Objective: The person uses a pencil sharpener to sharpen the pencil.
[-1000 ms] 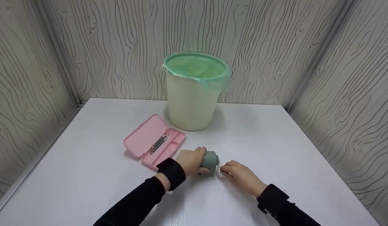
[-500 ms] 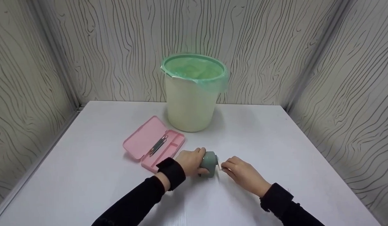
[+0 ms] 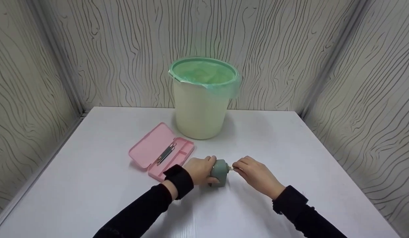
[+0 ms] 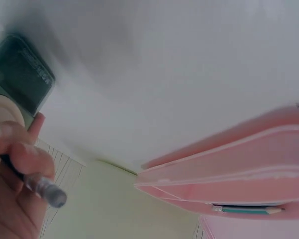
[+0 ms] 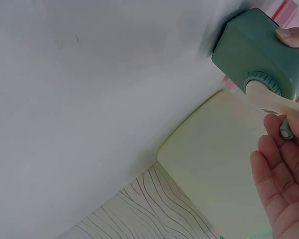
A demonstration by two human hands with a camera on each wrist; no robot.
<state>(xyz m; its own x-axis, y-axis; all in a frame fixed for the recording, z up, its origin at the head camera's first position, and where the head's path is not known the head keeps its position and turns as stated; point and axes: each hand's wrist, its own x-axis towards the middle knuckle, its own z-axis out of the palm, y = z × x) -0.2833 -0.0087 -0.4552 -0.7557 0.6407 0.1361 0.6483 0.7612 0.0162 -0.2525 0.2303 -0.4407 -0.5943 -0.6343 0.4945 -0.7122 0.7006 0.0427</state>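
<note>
Can make out just one piece of lettering, in the left wrist view: a short pale line of print (image 4: 38, 69) on the dark see-through shavings drawer (image 4: 16, 75) of the green crank pencil sharpener (image 3: 219, 172). Slants down towards the right, along the drawer's upper right edge in that view, and stands out only slightly against the dark plastic. Seems made up of small, rounded letters set close together. Cannot spell out a whole word with any certainty: too small and too blurred. Cannot tell from this whether to call it a brand. Can read nothing else in any view.
</note>
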